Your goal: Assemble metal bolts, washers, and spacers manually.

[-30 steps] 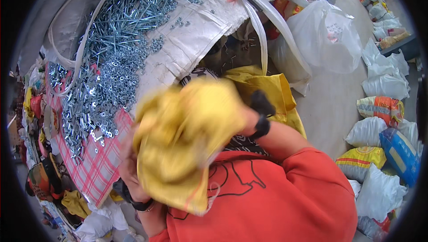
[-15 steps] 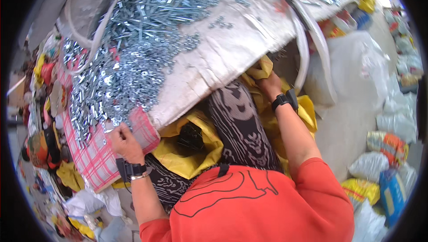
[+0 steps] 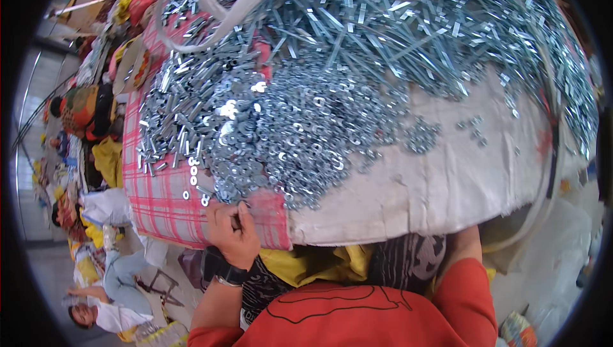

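My left hand (image 3: 233, 235) rests at the near edge of the work surface, on its pink checked cloth (image 3: 159, 206). Its fingers are closed in a pinch; a small dark bit shows at the fingertips, too small to name. Just beyond lies a heap of shiny metal washers (image 3: 236, 168), with small ring-like metal pieces (image 3: 306, 130) heaped to its right. Short metal pins or tubes (image 3: 175, 98) lie to the left of the washers. My right forearm (image 3: 466, 245) goes under the white sheet (image 3: 408, 200) at the near edge, which hides my right hand.
Long thin metal strips (image 3: 383, 27) cover the far side. A pale strap or tube (image 3: 249, 11) loops over the heap. Yellow material (image 3: 313, 264) lies by my legs. At lower left a person (image 3: 118, 289) is near a small stool (image 3: 159, 286); a clear plastic bag (image 3: 555, 251) stands at right.
The view has swung toward the metal heap. My right hand, seen before at yellow material below the edge, is now hidden under it. My left hand stays pinched at the near edge.
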A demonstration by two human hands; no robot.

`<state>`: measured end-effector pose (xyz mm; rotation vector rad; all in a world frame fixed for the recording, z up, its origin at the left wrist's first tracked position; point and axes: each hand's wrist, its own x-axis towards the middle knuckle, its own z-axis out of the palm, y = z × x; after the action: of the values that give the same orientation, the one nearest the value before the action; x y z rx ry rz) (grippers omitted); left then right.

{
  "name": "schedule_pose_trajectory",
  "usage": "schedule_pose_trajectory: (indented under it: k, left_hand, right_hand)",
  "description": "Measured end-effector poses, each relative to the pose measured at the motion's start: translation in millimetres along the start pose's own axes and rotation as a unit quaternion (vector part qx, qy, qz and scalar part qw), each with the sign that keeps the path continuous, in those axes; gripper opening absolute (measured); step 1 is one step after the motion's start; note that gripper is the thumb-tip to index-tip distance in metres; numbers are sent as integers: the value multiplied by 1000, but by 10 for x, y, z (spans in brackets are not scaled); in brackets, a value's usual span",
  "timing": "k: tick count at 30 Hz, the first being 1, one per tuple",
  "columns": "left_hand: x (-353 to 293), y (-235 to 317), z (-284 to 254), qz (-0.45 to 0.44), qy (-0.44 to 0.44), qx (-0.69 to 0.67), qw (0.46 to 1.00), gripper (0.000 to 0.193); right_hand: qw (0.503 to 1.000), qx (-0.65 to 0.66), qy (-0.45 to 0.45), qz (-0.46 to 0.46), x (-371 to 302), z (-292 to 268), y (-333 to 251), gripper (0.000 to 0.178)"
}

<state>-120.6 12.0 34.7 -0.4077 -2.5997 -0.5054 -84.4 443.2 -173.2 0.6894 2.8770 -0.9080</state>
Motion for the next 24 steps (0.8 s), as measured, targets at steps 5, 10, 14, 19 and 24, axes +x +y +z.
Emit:
schedule_pose_trajectory:
  k: [5, 10, 14, 19, 24]
  left_hand:
    - [43, 94, 12, -65, -6, -14, 998, 10]
    - [29, 89, -40, -48, -27, 15, 998, 11]
    - [-5, 90, -12, -72, -15, -4, 997, 10]
    - [-10, 71, -2, -60, -16, -3, 998, 10]
    - [25, 187, -19, -99, -26, 5, 995, 10]
  right_hand:
    - [1000, -8, -12, 26, -66, 41, 18, 55]
    - [999, -1, -28, 28, -98, 126, 48, 55]
    - [999, 1, -27, 37, -125, 129, 72, 54]
    - [998, 1, -28, 54, -165, 140, 139, 53]
    - [998, 5, -34, 60, -172, 184, 143, 52]
